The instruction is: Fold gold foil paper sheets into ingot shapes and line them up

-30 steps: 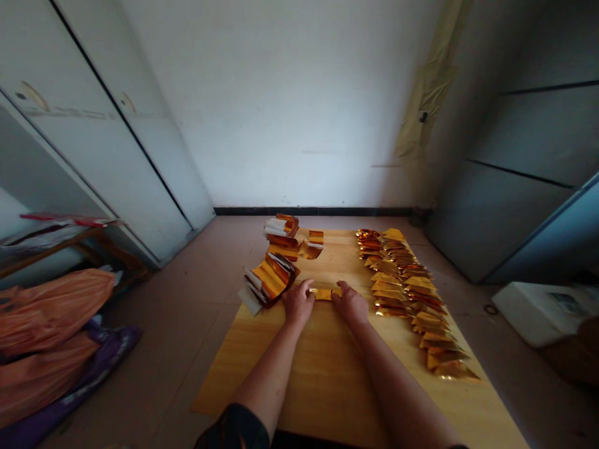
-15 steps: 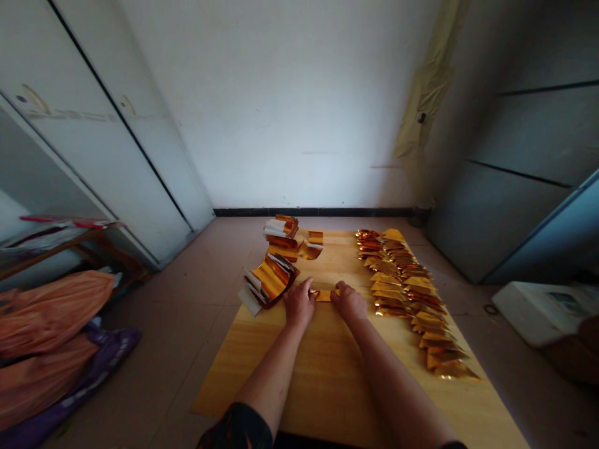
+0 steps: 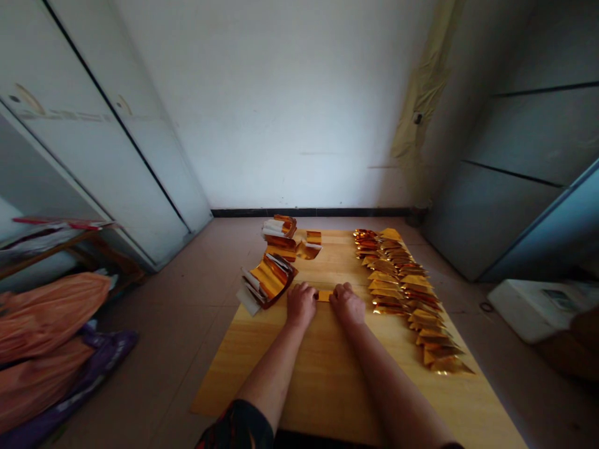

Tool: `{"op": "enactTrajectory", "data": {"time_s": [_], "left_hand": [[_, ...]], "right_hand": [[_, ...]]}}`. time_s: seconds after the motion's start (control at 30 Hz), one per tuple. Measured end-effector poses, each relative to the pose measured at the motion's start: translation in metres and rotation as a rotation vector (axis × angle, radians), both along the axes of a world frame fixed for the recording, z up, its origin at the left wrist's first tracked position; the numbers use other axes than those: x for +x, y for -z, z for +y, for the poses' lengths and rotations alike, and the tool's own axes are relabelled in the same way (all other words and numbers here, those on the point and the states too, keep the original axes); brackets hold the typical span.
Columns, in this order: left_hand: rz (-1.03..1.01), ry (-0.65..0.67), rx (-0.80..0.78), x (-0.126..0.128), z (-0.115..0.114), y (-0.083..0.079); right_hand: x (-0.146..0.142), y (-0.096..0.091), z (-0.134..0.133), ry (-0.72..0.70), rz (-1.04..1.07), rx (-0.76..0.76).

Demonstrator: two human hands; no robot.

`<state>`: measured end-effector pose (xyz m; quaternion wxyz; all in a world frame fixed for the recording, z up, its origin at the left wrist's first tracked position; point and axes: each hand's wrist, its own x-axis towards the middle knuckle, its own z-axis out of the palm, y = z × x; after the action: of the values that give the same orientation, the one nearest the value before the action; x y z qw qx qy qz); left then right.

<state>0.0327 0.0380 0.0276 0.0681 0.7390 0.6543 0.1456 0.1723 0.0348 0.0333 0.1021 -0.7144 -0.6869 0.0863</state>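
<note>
A small gold foil strip [image 3: 324, 295] lies on a light wooden board [image 3: 327, 380], with most of it under my fingers. My left hand [image 3: 301, 305] presses its left end, and my right hand [image 3: 347, 304] presses its right end. Just left of my left hand sits a curved stack of gold foil sheets with white paper [image 3: 266, 280]. A second stack [image 3: 279, 232] and loose foil pieces [image 3: 309, 246] lie farther away. Many folded gold foil triangles [image 3: 402, 280] run in a long double row to my right.
The board lies on a tiled floor against a white wall. White cabinet doors [image 3: 107, 143] and a low wooden shelf [image 3: 60, 243] stand at the left, above orange sacks [image 3: 42, 330] and a purple bag [image 3: 93, 368]. A white box [image 3: 528, 312] sits on the right.
My hands have drawn closer together over the foil strip, and less of it shows between them. The whole view has shifted slightly.
</note>
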Motion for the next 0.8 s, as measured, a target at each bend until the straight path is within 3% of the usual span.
{"op": "enactTrajectory", "data": {"time_s": [0.43, 0.8], "left_hand": [[-0.083, -0.032, 0.035, -0.003, -0.002, 0.002], [-0.172, -0.023, 0.002, -0.008, 0.004, 0.004]], "right_hand": [[-0.006, -0.009, 0.0, 0.032, 0.025, -0.028], [0.006, -0.008, 0.006, 0.033, 0.184, -0.062]]}}
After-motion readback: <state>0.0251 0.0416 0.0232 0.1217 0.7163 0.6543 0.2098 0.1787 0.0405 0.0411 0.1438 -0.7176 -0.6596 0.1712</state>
